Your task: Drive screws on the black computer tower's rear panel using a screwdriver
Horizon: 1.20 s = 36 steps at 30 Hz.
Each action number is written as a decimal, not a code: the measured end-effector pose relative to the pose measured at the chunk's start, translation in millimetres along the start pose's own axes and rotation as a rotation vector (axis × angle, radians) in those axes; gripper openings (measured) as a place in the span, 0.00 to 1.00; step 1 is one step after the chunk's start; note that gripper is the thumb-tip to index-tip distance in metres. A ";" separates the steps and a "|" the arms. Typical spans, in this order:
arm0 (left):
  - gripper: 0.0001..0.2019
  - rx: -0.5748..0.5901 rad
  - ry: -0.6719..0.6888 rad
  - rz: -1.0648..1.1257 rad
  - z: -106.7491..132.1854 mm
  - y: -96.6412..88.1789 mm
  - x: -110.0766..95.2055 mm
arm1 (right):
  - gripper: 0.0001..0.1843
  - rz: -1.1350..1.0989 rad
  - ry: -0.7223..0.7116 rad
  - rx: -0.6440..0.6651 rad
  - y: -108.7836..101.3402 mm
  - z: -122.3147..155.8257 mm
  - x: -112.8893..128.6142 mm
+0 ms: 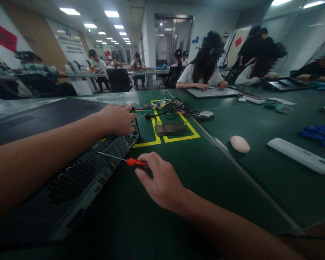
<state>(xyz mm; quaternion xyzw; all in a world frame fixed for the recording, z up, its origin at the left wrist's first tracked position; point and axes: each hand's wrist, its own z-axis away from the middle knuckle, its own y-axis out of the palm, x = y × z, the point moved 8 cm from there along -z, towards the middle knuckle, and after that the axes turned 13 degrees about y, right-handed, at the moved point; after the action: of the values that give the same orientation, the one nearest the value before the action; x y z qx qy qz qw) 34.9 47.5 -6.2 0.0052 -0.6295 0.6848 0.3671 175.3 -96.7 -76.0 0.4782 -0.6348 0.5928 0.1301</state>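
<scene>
A black desktop computer case (38, 115) lies on its side at the left, its rear panel (112, 155) with vent grilles and ports turned toward me. My left hand (120, 118) rests over the case's far rear corner, fingers stretched out along the edge. My right hand (162, 177) is closed round the handle of a screwdriver (135, 162) with an orange and black grip. Its thin metal shaft points left, and the tip is at the rear panel's upper edge. Whether it sits in a screw I cannot tell.
Beyond the case lies a tangle of cables (178, 106) near yellow tape marks (181, 139) on the green table (206, 180). To the right are a pale computer mouse (239, 143), a long white bar (300, 155) and blue cloth (319, 135). Co-workers sit across the table.
</scene>
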 end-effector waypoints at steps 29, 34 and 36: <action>0.34 -0.017 -0.011 0.055 -0.4 1.1 2.5 | 0.09 -0.019 0.007 0.039 2.2 -1.1 -1.9; 0.36 -0.023 -0.011 0.079 -1.0 3.3 3.9 | 0.10 -0.013 0.004 0.034 2.5 -0.9 -2.5; 0.37 -0.029 -0.016 0.101 -1.2 3.6 4.5 | 0.10 -0.008 0.004 0.032 2.6 -0.8 -3.0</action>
<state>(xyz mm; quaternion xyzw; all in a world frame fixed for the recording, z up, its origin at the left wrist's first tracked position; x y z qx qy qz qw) 30.3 50.9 -7.3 -0.0264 -0.6417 0.6931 0.3274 174.5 -95.0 -79.7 0.4817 -0.6229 0.6033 0.1261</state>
